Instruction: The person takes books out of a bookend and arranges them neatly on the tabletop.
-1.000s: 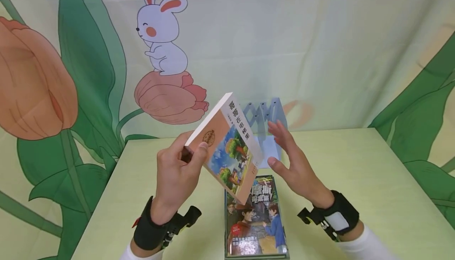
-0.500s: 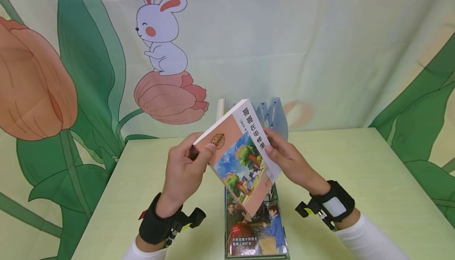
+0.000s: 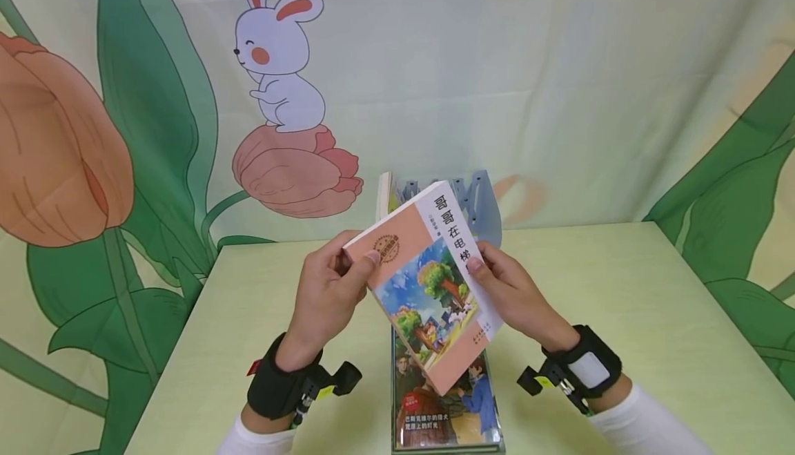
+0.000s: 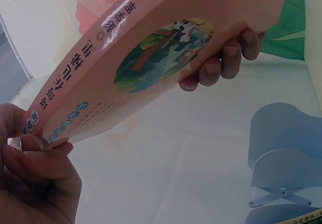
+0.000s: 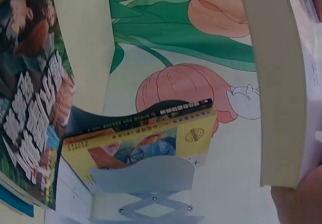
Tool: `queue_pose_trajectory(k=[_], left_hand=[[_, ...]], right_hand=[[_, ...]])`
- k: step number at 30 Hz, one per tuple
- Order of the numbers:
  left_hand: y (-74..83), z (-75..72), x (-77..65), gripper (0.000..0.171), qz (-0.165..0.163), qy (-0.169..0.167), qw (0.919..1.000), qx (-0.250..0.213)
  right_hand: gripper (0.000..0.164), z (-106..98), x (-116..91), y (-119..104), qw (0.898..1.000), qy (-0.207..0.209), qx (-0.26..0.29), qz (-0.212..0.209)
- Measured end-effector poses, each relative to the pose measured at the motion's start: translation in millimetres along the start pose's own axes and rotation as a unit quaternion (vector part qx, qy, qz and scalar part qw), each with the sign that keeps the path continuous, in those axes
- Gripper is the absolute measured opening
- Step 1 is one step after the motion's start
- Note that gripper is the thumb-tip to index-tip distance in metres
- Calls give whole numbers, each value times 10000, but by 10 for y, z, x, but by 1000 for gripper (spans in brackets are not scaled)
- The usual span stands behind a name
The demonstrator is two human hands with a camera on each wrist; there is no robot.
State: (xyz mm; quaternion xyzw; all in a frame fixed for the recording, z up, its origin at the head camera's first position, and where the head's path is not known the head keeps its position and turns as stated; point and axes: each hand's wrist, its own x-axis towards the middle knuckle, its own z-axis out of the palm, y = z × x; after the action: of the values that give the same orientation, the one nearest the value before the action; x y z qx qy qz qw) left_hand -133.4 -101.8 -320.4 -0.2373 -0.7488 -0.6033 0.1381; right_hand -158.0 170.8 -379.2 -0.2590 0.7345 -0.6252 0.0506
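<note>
A paperback book (image 3: pixel 428 282) with a peach and white cover and a picture of trees is held tilted above the table. My left hand (image 3: pixel 332 296) pinches its upper left corner, thumb on the front cover. My right hand (image 3: pixel 515 289) grips its right edge, with the thumb on the white strip. From the left wrist view, the book's pink spine and back cover (image 4: pixel 166 58) show, with right-hand fingertips (image 4: pixel 230 59) against the back. Beneath the paperback lies a dark book (image 3: pixel 447 413) with cartoon figures, partly covered in the head view.
Behind the held book stands a blue-grey folding bookend rack (image 3: pixel 486 206). In the right wrist view, a yellow book (image 5: pixel 196 138) and a thin dark book (image 5: pixel 186 108) stand in its left section. A printed curtain (image 3: pixel 590 96) hangs behind the pale green table (image 3: pixel 621 275).
My right hand has come in from the right and taken hold of the paperback's right edge. The left hand and the book have shifted slightly right and down, the cover turning more toward the head camera.
</note>
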Motion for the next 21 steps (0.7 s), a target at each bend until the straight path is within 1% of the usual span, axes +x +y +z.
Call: queue_pose_trajectory(k=[4, 8, 10, 12, 14, 16, 17, 19, 21], left_hand=[[-21, 20, 15, 22, -100, 53, 9996, -255], [-48, 50, 10, 22, -86, 188, 9989, -411], [-66, 71, 0, 23, -69, 263, 9991, -335], [-88, 99, -15, 26, -35, 248, 9997, -25], [-114, 134, -39, 31, -55, 60, 9997, 244], [-142, 176, -71, 42, -83, -271, 9987, 425], [-157, 200, -92, 47, -118, -443, 9980, 443], [-184, 252, -140, 57, -215, -739, 9965, 334], [-208, 305, -184, 64, -271, -841, 9958, 235]], right_hand=[[35, 35, -39, 6, 9994, 322, 18, -103], [34, 80, -78, 12, 9976, 683, 0, -71], [35, 102, -99, 11, 9963, 858, 17, -18], [37, 125, -118, 11, 9948, 1011, 103, 34], [39, 146, -136, 10, 9929, 1174, 172, 54], [39, 169, -151, 11, 9904, 1366, 202, 31], [39, 181, -157, 10, 9889, 1471, 185, 6], [37, 206, -168, 8, 9851, 1712, 123, -36], [36, 235, -181, 9, 9810, 1937, 103, -63]])
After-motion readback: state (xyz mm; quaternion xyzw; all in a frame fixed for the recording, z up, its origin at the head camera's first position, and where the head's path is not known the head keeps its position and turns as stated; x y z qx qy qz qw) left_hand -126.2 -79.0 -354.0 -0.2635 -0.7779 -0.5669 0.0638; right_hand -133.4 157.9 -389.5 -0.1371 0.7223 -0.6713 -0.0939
